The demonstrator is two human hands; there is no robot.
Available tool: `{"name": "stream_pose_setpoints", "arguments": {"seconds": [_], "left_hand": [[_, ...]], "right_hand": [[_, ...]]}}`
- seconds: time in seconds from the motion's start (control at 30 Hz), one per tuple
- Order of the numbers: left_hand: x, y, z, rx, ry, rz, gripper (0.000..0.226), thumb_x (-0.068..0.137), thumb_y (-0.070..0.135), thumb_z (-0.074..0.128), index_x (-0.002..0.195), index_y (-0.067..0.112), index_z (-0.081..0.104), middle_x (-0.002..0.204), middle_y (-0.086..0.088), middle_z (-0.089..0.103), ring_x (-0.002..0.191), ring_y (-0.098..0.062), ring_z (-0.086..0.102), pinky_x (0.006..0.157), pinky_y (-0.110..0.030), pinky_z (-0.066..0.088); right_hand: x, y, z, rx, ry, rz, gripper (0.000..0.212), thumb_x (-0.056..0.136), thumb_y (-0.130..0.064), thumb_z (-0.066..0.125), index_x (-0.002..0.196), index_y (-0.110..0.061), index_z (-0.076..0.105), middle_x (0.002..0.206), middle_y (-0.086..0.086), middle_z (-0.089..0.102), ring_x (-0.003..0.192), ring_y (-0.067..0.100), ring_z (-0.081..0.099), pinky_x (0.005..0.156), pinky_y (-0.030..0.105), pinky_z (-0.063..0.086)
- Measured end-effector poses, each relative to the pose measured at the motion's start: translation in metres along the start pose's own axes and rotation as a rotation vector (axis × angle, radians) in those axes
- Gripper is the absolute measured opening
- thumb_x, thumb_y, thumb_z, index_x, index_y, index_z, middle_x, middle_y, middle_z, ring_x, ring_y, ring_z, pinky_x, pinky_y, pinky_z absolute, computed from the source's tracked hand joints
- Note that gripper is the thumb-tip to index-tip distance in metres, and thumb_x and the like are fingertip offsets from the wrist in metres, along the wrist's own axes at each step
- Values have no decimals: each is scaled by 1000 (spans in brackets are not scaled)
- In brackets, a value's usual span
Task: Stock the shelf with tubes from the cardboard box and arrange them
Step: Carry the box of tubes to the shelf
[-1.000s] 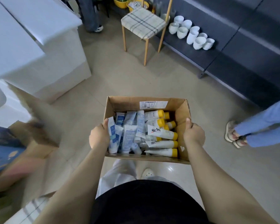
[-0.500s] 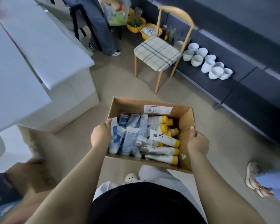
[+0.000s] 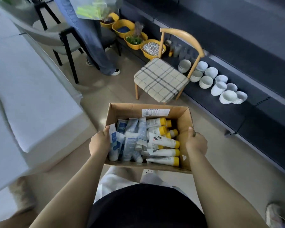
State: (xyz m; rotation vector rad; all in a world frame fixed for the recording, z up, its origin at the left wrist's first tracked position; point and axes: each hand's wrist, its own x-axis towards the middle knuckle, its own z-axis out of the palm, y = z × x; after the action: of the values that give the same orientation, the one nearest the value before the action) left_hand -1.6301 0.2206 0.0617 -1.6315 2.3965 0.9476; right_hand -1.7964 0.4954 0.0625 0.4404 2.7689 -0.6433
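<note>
I carry an open cardboard box (image 3: 184, 119) in front of my body, above the floor. My left hand (image 3: 99, 142) grips its left wall, thumb inside the rim. My right hand (image 3: 196, 143) grips the right wall, thumb up along the edge. Inside lie several blue-and-white tubes (image 3: 130, 137) on the left and several white tubes with yellow caps (image 3: 164, 142) on the right. A low dark shelf (image 3: 237, 112) runs along the right side of the room.
A wooden chair with a plaid seat (image 3: 160, 81) stands just beyond the box. White bowls (image 3: 220, 88) and yellow basins (image 3: 136, 41) sit on the dark shelf. A person in jeans (image 3: 92, 38) stands at the back. A white table (image 3: 23, 99) fills the left.
I have walked forward with the box; the plaid chair and bowls are now closer and lower in view. The person with sandals on the right has dropped out of sight. Both hands keep their grip.
</note>
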Motion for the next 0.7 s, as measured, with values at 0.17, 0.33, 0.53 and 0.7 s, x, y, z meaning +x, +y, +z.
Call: {"name": "stream_pose_setpoints", "arguments": {"seconds": [0.17, 0.33, 0.53, 0.7], "left_hand": [[93, 64, -7, 22, -29, 20, 66, 96, 58, 20, 100, 9, 63, 93, -14, 66, 82, -30, 60, 76, -37, 49], [190, 132, -15, 98, -85, 156, 63, 98, 54, 21, 105, 8, 62, 103, -16, 64, 89, -31, 57, 76, -34, 40], [276, 221, -21, 184, -112, 304, 65, 98, 52, 19, 109, 3, 62, 108, -21, 64, 101, -36, 59, 81, -37, 41], [332, 290, -2, 197, -146, 327, 69, 96, 57, 21, 104, 3, 64, 106, -21, 65, 96, -36, 60, 79, -37, 43]], "right_hand": [[58, -74, 9, 10, 14, 36, 59, 98, -53, 27, 86, -8, 63, 92, 15, 65, 81, 31, 56, 61, 33, 36], [101, -132, 26, 27, 54, 138, 59, 99, -50, 27, 97, -6, 66, 101, 18, 66, 92, 35, 59, 66, 32, 37], [153, -194, 30, 91, 106, 235, 59, 99, -50, 28, 106, -4, 65, 108, 21, 64, 100, 39, 58, 75, 37, 42], [212, -224, 33, 105, 105, 271, 58, 99, -48, 28, 102, -4, 66, 105, 21, 65, 97, 38, 59, 72, 36, 41]]}}
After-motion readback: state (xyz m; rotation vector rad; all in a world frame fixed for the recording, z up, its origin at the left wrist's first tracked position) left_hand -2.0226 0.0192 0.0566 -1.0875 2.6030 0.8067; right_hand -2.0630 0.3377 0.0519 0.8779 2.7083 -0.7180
